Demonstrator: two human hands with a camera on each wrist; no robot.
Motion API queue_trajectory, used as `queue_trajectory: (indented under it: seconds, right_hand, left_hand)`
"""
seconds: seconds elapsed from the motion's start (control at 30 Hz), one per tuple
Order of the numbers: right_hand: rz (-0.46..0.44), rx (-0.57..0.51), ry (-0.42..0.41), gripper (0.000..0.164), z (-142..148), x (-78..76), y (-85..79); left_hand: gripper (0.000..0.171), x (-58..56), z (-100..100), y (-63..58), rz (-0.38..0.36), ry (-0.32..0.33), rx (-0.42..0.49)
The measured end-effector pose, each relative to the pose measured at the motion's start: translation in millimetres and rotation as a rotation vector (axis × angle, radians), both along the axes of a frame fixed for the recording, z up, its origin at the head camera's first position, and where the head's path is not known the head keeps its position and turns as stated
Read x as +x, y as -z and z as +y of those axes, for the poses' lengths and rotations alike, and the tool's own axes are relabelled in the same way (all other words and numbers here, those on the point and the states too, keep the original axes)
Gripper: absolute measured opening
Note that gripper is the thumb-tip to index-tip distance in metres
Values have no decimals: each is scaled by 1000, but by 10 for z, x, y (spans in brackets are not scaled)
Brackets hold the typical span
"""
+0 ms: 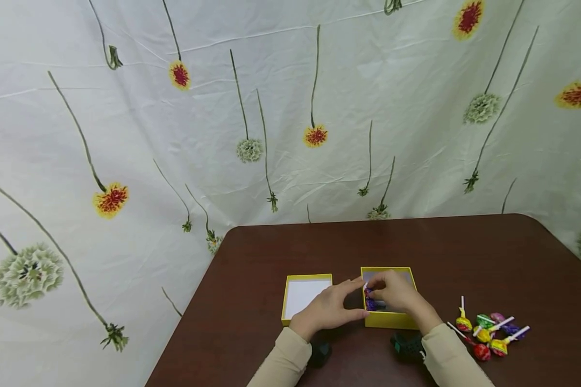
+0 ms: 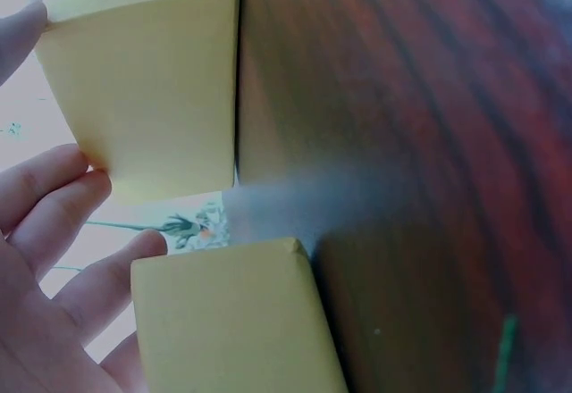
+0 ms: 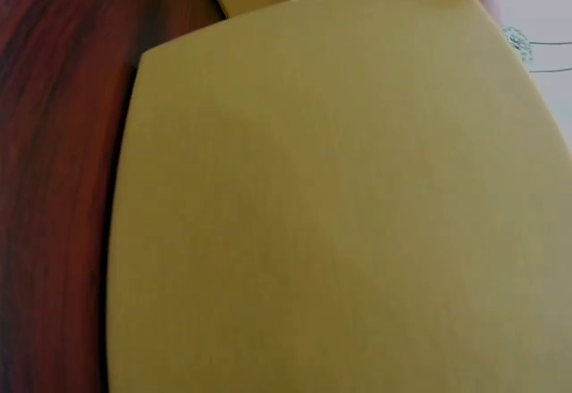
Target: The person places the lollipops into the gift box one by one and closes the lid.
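Observation:
A yellow box (image 1: 392, 321) stands uncovered on the dark table, with purple-wrapped lollipops (image 1: 370, 305) along its inner left side. My right hand (image 1: 398, 293) reaches over its near wall, fingers bent and pinching a lollipop at the left side; the fingertips partly cover it. In the right wrist view the box's outer wall (image 3: 313, 188) hides most of that hand. My left hand (image 1: 330, 307) is spread at the box's left side, with thumb and fingertips touching its edge. The left wrist view shows those extended fingers (image 2: 63, 205) against the yellow wall (image 2: 152, 89).
A shallow yellow tray with a white inside (image 1: 307, 293) lies left of the box, beside my left wrist. Several lollipops (image 1: 484, 334) in mixed colours are heaped at the right. A flower-printed cloth (image 1: 290, 177) hangs behind the table (image 1: 271, 247).

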State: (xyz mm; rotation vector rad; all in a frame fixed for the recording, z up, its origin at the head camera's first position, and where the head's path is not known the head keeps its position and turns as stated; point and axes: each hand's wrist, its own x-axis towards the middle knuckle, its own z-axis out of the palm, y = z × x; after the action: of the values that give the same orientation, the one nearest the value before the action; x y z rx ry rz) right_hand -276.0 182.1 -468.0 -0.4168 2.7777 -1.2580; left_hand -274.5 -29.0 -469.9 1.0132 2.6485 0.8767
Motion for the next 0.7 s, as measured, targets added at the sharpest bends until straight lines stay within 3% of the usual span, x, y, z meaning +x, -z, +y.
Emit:
queue_trajectory:
  seconds: [0.17, 0.7]
  right_hand:
    - [-31, -9, 1, 19, 5, -8, 15]
    - [-30, 27, -10, 21, 11, -26, 12]
  left_hand:
    - [70, 10, -3, -7, -7, -5, 4]
    - [71, -6, 3, 6, 1, -3, 1]
